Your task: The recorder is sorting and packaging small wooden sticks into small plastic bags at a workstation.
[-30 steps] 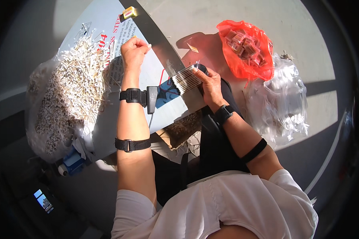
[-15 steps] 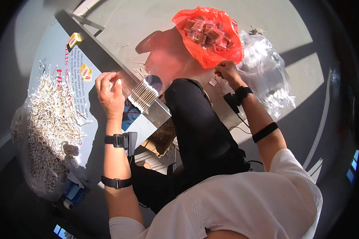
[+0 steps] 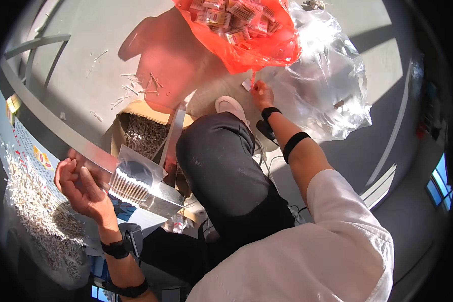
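My right hand (image 3: 262, 95) is closed, its fingers pinching a twisted strip at the near edge of a red plastic bag (image 3: 225, 56). Several small clear packs of cotton swabs (image 3: 244, 11) fill the bag. At the left, my left hand (image 3: 85, 194) has its fingers apart and slightly curled, with nothing seen in it. Beside it, at the edge of the metal-framed table, a neat row of cotton swabs (image 3: 130, 187) lies side by side. A clear plastic piece (image 3: 145, 163) sits just beyond the row.
A large heap of loose cotton swabs (image 3: 38, 206) lies on the table at far left, with yellow-and-white cards (image 3: 43, 158) nearby. A cardboard box (image 3: 117, 132) holds more swabs below. Clear plastic bags (image 3: 322, 75) lie right of the red bag. Stray swabs (image 3: 131, 89) dot the floor.
The view has shifted, with the table and left hand now further left and lower. My right hand now draws a strip of the red bag toward me. My left hand stays by the swab row.
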Motion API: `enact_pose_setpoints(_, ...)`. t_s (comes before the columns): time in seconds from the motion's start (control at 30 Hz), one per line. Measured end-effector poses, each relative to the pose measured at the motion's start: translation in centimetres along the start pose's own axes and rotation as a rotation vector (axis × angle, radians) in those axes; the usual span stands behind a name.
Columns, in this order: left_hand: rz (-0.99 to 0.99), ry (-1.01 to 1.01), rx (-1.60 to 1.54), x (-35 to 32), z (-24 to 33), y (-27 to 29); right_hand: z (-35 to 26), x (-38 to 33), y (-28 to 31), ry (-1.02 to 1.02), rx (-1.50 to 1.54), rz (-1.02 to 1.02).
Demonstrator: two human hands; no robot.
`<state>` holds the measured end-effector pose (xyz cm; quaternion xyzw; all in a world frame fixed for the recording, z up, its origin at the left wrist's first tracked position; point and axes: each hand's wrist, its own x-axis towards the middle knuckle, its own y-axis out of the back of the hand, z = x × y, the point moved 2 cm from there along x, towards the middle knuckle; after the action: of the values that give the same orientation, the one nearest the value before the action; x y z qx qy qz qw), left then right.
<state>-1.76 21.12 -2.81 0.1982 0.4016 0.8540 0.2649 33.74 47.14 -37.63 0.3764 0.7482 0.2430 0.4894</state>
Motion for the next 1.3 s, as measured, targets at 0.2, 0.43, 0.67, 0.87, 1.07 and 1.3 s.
enact_pose_setpoints(0.2,-0.071,-0.045,0.019,0.7,1.3,-0.1,0.9,1.4,-2.6,0.039,-0.124,-0.018)
enact_pose_setpoints(0.43,-0.059,0.015,0.122,0.8,1.8,0.6,1.3,2.4,-4.4,0.337,-0.231,0.012)
enact_pose_setpoints(0.67,-0.048,0.021,0.154,0.8,2.2,0.5,2.0,3.5,-5.8,0.262,-0.191,0.019)
enact_pose_setpoints(0.87,-0.079,-0.039,0.124,0.6,1.6,0.6,3.1,4.9,-6.3,0.099,-0.054,0.031)
enact_pose_setpoints(1.07,-0.085,-0.049,0.060,0.7,1.4,0.6,2.6,3.5,-4.6,0.123,0.039,0.155)
enact_pose_setpoints(1.3,-0.021,0.005,0.014,0.5,0.1,-0.2,0.6,1.6,0.8,-0.106,0.014,0.007)
